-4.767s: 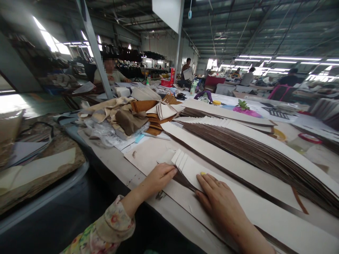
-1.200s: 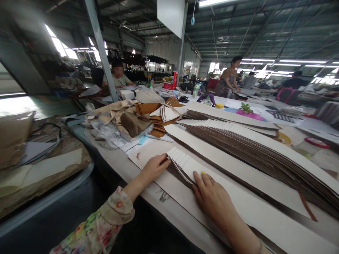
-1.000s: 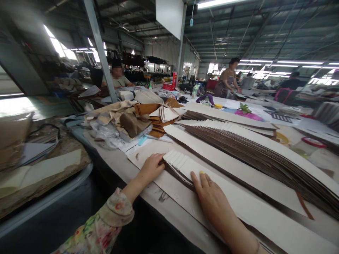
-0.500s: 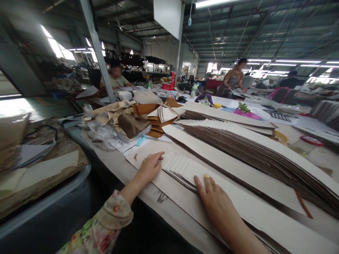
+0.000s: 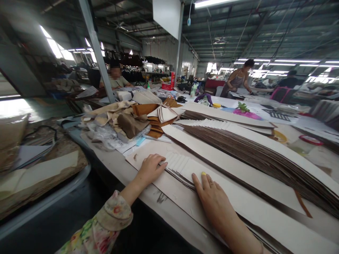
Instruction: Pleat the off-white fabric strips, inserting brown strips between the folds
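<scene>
A fanned stack of long strips (image 5: 182, 165), pale on top with dark brown edges, lies on a pale sheet (image 5: 148, 150) on the table. At the stack's far left end is my left hand (image 5: 151, 170), its thumb and fingers closed together on the strip ends; the fingertips are partly hidden. My right hand (image 5: 215, 199) rests flat on the top strip with fingers extended and a yellow mark on one fingertip. Beyond the stack lie a single wide pale strip (image 5: 227, 165) and a thicker fanned pile of brown-edged strips (image 5: 246, 148).
Brown and tan material scraps (image 5: 132, 123) and crumpled plastic (image 5: 106, 137) sit at the table's left. A lidded jar (image 5: 304, 146) stands far right. A grey bin (image 5: 79, 176) with sheets is beside the table. Two co-workers (image 5: 235, 83) (image 5: 116, 79) are beyond.
My left thumb has shifted slightly right over the strip ends. My right hand has slid slightly left. The standing co-worker has moved right and leans over the work surface.
</scene>
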### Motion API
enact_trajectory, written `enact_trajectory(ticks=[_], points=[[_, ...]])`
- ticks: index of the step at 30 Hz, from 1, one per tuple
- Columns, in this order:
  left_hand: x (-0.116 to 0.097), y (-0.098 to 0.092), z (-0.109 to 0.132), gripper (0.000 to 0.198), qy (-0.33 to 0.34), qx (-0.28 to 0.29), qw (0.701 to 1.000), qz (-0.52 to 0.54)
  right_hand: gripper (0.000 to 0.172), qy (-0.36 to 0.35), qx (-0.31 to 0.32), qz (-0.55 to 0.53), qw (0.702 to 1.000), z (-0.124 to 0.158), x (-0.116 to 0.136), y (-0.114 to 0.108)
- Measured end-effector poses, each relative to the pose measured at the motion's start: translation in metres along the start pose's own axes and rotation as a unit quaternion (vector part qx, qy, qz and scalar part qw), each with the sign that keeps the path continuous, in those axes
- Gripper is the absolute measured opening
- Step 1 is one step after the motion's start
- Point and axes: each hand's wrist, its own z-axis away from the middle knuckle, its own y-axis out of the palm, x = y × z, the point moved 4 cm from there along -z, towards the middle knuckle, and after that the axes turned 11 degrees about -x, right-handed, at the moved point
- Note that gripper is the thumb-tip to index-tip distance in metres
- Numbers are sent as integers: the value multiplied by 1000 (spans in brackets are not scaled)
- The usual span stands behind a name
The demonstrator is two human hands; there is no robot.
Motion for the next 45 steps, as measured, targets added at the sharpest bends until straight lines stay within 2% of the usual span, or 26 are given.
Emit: enact_trajectory(ticks=[9,12,15,18,21,25,29,35,40,45], points=[[-2,-1,1,22,8,7,999,-35,56,-1,-35,-23,999,0,2,4],[-9,-4,2,22,30,-8,999,-32,52,-5,-40,-53,998,2,1,3],[-36,-5,7,26,125,-3,992,22,44,10,-47,-109,993,3,-4,-1],[-70,3,17,30,247,62,964,77,37,29,-54,-180,982,1,-15,-4],[-87,13,21,25,294,98,948,71,27,44,-62,-255,964,-2,-36,2],[-89,18,17,23,312,94,945,38,35,132,-75,-319,935,-4,-65,28],[-89,18,17,23,323,86,942,19,42,167,-76,-344,921,-3,-69,48],[-92,21,20,18,331,63,942,-8,39,168,-96,-363,911,1,-60,44],[-91,24,20,18,335,62,940,13,36,157,-131,-311,928,2,-55,40],[-92,21,20,17,320,67,944,29,34,149,-135,-291,935,1,-53,42]])
